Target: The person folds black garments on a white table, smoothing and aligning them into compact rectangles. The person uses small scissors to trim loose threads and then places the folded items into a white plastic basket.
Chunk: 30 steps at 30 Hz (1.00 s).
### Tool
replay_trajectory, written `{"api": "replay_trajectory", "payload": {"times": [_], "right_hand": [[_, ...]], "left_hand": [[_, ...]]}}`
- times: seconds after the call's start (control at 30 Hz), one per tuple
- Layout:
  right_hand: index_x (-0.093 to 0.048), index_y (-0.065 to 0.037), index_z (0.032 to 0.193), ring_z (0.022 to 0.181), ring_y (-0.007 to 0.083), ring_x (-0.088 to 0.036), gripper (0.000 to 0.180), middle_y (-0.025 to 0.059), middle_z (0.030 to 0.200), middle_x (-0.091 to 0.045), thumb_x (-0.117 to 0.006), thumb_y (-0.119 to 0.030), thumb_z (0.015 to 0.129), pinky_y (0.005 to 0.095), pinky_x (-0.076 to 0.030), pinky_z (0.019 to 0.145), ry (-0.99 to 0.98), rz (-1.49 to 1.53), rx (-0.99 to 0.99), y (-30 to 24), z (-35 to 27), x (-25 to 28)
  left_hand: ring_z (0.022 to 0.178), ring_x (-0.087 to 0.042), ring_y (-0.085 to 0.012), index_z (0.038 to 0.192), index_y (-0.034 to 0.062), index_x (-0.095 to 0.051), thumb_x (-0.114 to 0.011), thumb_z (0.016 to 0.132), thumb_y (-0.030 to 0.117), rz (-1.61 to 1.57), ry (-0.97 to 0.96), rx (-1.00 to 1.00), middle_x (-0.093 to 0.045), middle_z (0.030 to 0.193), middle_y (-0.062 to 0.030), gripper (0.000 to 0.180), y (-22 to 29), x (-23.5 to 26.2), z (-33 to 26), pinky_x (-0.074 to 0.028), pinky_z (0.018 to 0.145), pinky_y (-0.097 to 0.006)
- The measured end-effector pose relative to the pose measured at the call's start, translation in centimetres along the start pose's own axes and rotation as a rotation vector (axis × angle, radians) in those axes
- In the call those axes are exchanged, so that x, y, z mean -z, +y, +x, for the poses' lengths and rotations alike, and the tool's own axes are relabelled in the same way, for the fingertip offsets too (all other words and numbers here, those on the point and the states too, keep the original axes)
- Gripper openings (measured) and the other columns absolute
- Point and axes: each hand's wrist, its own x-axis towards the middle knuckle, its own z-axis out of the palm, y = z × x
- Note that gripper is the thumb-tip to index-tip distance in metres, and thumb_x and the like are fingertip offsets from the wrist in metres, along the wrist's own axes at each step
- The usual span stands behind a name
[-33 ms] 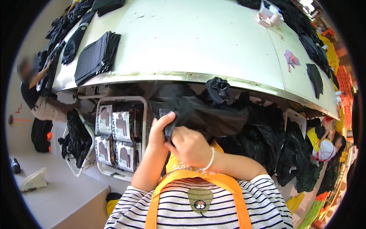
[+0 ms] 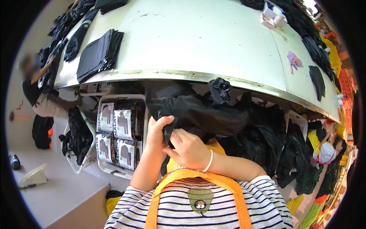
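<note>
A piece of thin, shiny black fabric (image 2: 206, 114) is bunched up in front of my chest, below the table's near edge. My left hand (image 2: 158, 131) grips its near edge, thumb on top, with the other fingers partly hidden. Close beside it, my right hand (image 2: 188, 149) has its fingers curled into the same edge; a beaded bracelet circles that wrist. The far end of the fabric spreads rightward over other dark cloth. Whether it is a whole garment cannot be made out.
Beyond my hands runs a white table (image 2: 198, 42) with a folded black stack (image 2: 100, 55). To the left, a white basket (image 2: 143, 97) holds packaged black garments (image 2: 124, 124). Black fabric heaps (image 2: 263, 133) lie right. Other people (image 2: 34, 87) stand left and sit right.
The view has shifted slightly. The black fabric has changed its folds a little between my hands, which keep their hold near the same spot.
</note>
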Motion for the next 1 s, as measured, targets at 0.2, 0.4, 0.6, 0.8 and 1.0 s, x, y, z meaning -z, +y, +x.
{"api": "replay_trajectory", "payload": {"times": [0.2, 0.4, 0.6, 0.8, 1.0], "right_hand": [[-0.066, 0.000, 0.102, 0.069, 0.0181, -0.068, 0.019, 0.0129, 0.083, -0.069, -0.062, -0.012, 0.089, 0.0278, -0.054, 0.066, 0.072, 0.500, -0.226, 4.0, -0.6, 2.2], [-0.034, -0.001, 0.140, 0.116, 0.0229, -0.054, 0.071, 0.0172, 0.128, -0.053, -0.055, -0.048, 0.091, 0.0371, -0.040, 0.099, -0.049, 1.072, -0.943, 17.0, 2.0, -2.7], [-0.065, -0.005, 0.108, 0.096, 0.0154, -0.059, 0.023, 0.0027, 0.098, -0.066, -0.057, -0.010, 0.087, 0.0304, -0.048, 0.081, -0.553, 1.068, -0.855, 13.1, 5.8, -8.2], [-0.059, 0.001, 0.081, 0.068, 0.0016, -0.044, 0.015, -0.0076, 0.071, -0.052, -0.056, -0.010, 0.091, 0.0221, -0.040, 0.059, -0.218, 1.249, -0.565, 1.6, -0.1, -8.1], [-0.065, -0.007, 0.104, 0.083, 0.0297, -0.061, 0.035, 0.0186, 0.084, -0.062, -0.058, -0.038, 0.091, 0.0359, -0.047, 0.077, -1.353, 1.116, -0.144, -1.5, -7.6, -12.0]], "left_hand": [[0.094, -0.063, -0.0332, 0.114, -0.0053, -0.054, -0.045, 0.056, -0.005, -0.206, 0.074, -0.414, -0.062, 0.102, -0.0187, 0.059, 2.7, 5.4, -4.1, -0.052, 0.087, -0.038], [0.050, -0.054, -0.0287, 0.065, 0.0063, -0.050, -0.049, 0.085, 0.030, -0.245, -1.410, -0.727, -0.056, 0.067, -0.0127, 0.031, 6.1, 1.3, -5.8, -0.042, 0.043, -0.034], [0.037, -0.047, -0.0176, 0.056, 0.0113, -0.040, -0.046, 0.091, 0.039, 0.092, -1.265, -0.881, -0.046, 0.050, -0.0053, 0.046, 6.1, 5.7, -10.4, -0.031, 0.035, -0.029], [0.093, -0.064, -0.0310, 0.122, -0.0098, -0.051, -0.052, 0.090, 0.025, 0.677, 1.047, -0.882, -0.060, 0.110, -0.0256, 0.048, 8.4, 20.3, -19.1, -0.056, 0.075, -0.041], [0.093, -0.064, -0.0303, 0.112, -0.0060, -0.058, -0.054, 0.092, 0.027, 0.108, 1.057, -1.182, -0.063, 0.106, -0.0183, 0.039, 11.1, 18.5, -9.2, -0.053, 0.083, -0.039]]}}
